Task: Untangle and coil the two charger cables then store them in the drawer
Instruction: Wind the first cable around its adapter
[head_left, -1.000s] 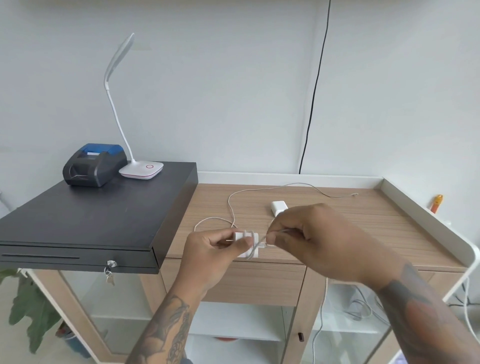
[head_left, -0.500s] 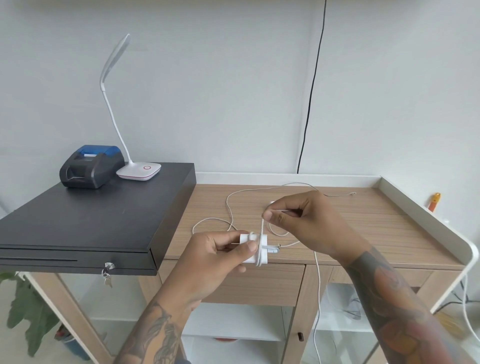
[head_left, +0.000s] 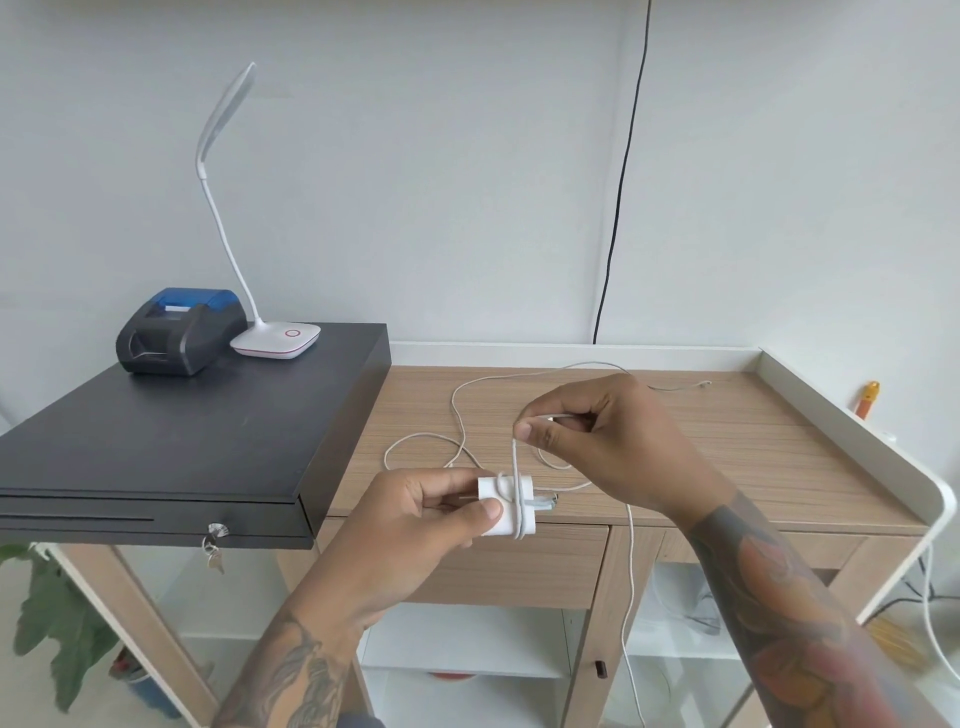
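Head view, two hands (head_left: 415, 519) (head_left: 613, 441), one charger (head_left: 506, 506)

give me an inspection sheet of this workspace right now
surface: wooden desk, mostly bare, drawer shut
job's things: white charger block with cable turns around it; second charger not visible
clutter: black cash drawer carrying receipt printer and desk lamp
grips: left hand holds the block; right hand pinches the cable above it
cables: white cable loose across the desk, another strand hanging off the front edge; black wire on wall
surroundings: plant lower left, shelves below
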